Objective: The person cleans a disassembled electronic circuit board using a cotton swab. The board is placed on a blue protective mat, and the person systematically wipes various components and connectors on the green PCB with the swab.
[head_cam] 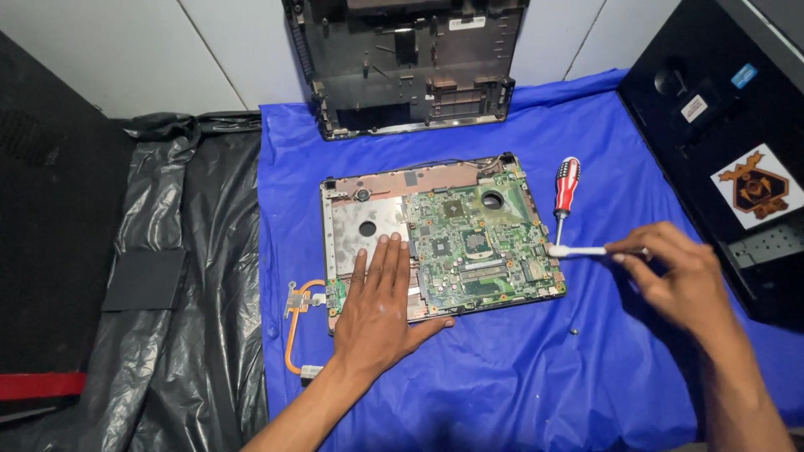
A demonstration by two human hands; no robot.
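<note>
Green laptop motherboard [469, 243] lay stripped of its case on the blue-covered surface [502, 368], pinned under the flat, open left hand [377, 310]. The right hand [670, 272] pinched a white brush [578, 250] against its edge; a red-handled screwdriver [565, 192] lay just beyond.

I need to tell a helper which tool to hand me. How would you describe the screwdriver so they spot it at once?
Start at the blue sheet and find the green laptop motherboard at its middle. Just off the board's right edge lies the screwdriver, tip toward the person. Its red-and-white striped handle sets it apart from the plain white brush in the right hand.
</note>
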